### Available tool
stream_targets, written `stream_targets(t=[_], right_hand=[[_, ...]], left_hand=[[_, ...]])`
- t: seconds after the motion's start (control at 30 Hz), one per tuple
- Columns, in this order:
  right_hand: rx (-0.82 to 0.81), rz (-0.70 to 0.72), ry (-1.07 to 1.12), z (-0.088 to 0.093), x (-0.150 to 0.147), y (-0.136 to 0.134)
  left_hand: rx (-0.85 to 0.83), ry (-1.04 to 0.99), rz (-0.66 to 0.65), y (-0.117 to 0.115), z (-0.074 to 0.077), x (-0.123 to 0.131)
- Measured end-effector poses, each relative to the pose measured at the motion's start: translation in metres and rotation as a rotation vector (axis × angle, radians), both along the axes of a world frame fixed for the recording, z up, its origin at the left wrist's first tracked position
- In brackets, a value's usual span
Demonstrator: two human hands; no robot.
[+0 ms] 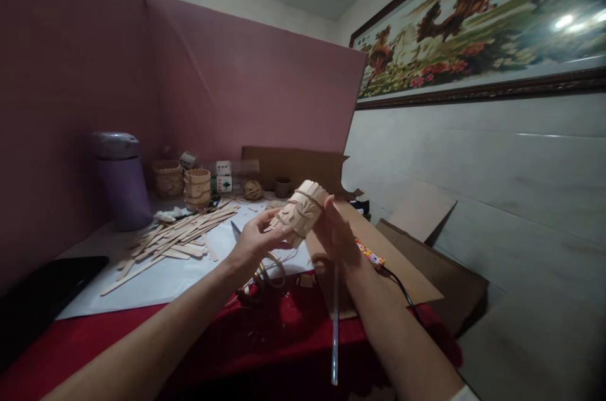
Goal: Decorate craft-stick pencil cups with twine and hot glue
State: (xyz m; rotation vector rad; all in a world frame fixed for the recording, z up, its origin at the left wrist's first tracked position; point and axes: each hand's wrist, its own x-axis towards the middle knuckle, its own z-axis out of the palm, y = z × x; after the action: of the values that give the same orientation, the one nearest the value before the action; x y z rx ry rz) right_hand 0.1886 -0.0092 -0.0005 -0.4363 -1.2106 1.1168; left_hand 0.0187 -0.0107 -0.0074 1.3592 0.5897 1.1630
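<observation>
A small cup made of wooden craft sticks (307, 202) is held tilted in front of me. Twine circles it, and leaf-like wooden pieces decorate its side. My left hand (258, 238) grips its lower left end with thumb and fingers. On the right end, my right hand (337, 230) closes around the cup, its fingers partly hidden. Under my left hand lie scissors (274, 271) with looped metallic handles. Past my right wrist shows a flower-patterned handle (370, 254) with a black cable. A clear rod like a glue stick (335, 338) points down below that wrist.
Loose craft sticks (182, 237) are heaped on white paper at left. Behind stand two similar wooden cups (197, 189), a twine ball (252, 190) and a small dark pot (283, 187). A purple flask (122, 186) and black phone-like slab (61, 281) sit left; cardboard (402, 268) lies right.
</observation>
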Motion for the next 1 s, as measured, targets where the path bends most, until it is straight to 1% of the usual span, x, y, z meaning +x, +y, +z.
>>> stream_targets(t=[0.03,0.1,0.13,0.17,0.2,0.23,0.27,0.3,0.33,0.4,0.43,0.5,0.57,0.63,0.67,0.83,1.0], right_hand=[[0.007,-0.015,-0.008,-0.002,-0.001,0.002],[0.015,-0.04,-0.01,-0.005,-0.004,0.006],[0.012,-0.045,-0.002,-0.006,-0.005,0.007],[0.004,-0.047,0.016,-0.006,-0.006,0.008],[-0.009,-0.051,0.041,-0.006,-0.005,0.008],[-0.023,-0.058,0.069,-0.005,-0.005,0.008],[-0.036,-0.069,0.095,-0.004,-0.003,0.008],[-0.047,-0.08,0.116,-0.003,-0.001,0.008],[-0.053,-0.087,0.13,-0.002,0.001,0.007],[-0.045,-0.087,0.127,0.0,0.004,0.005],[-0.036,-0.081,0.116,0.001,0.005,0.004],[-0.012,-0.058,0.085,0.001,0.005,0.002],[0.004,-0.032,0.067,0.0,0.003,-0.001],[0.003,-0.017,0.058,-0.002,0.0,-0.003],[-0.002,-0.016,0.055,-0.002,-0.001,-0.004],[-0.015,-0.032,0.054,0.0,-0.003,-0.004],[-0.039,0.001,0.046,0.003,-0.003,0.0]], left_hand=[[0.115,0.06,0.124,-0.001,-0.001,0.0],[0.42,0.199,0.368,-0.002,-0.005,0.001],[0.577,0.26,0.458,-0.002,-0.008,0.001],[0.712,0.304,0.516,-0.002,-0.01,0.001],[0.81,0.334,0.535,-0.002,-0.012,0.0],[0.862,0.349,0.528,-0.002,-0.013,0.0],[0.869,0.347,0.509,-0.002,-0.013,0.0],[0.831,0.332,0.485,-0.002,-0.013,-0.001],[0.751,0.307,0.454,-0.002,-0.012,-0.001],[0.5,0.251,0.361,-0.001,-0.009,-0.003],[0.36,0.22,0.293,-0.001,-0.007,-0.004],[0.118,0.151,0.115,0.001,-0.005,-0.005],[-0.014,0.075,-0.037,0.002,-0.004,-0.004],[-0.054,0.012,-0.128,0.002,-0.005,-0.003],[-0.055,-0.01,-0.149,0.002,-0.006,-0.002],[-0.094,-0.088,-0.197,0.003,-0.007,0.0],[-0.177,-0.109,-0.201,0.002,0.001,-0.003]])
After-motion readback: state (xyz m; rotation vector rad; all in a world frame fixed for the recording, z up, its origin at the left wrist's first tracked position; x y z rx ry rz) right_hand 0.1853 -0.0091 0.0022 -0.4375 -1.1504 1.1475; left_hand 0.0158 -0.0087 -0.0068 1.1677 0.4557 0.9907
